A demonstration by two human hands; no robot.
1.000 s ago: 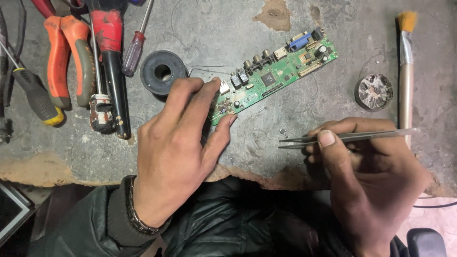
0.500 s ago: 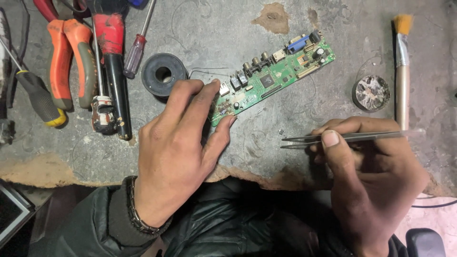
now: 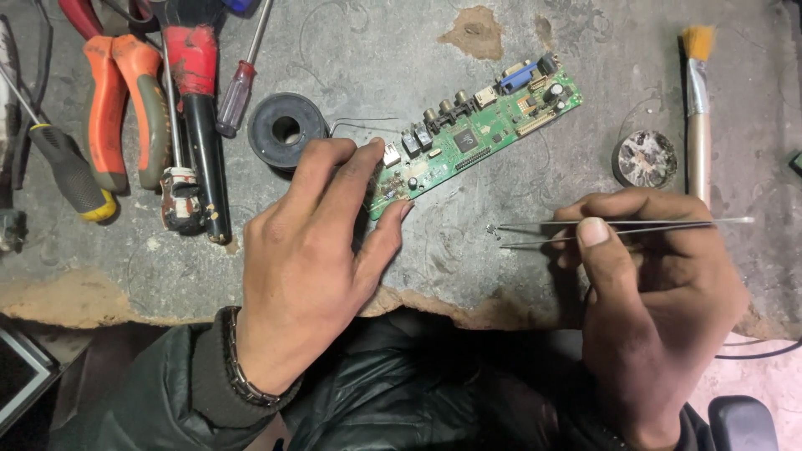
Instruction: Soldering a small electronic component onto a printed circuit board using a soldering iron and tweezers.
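My left hand (image 3: pixel 313 250) grasps the green circuit board (image 3: pixel 476 138) at its near end. My right hand (image 3: pixel 652 292) pinches tweezers (image 3: pixel 618 227), tips slightly parted.

Dim, even light; sharp, soft shadows.
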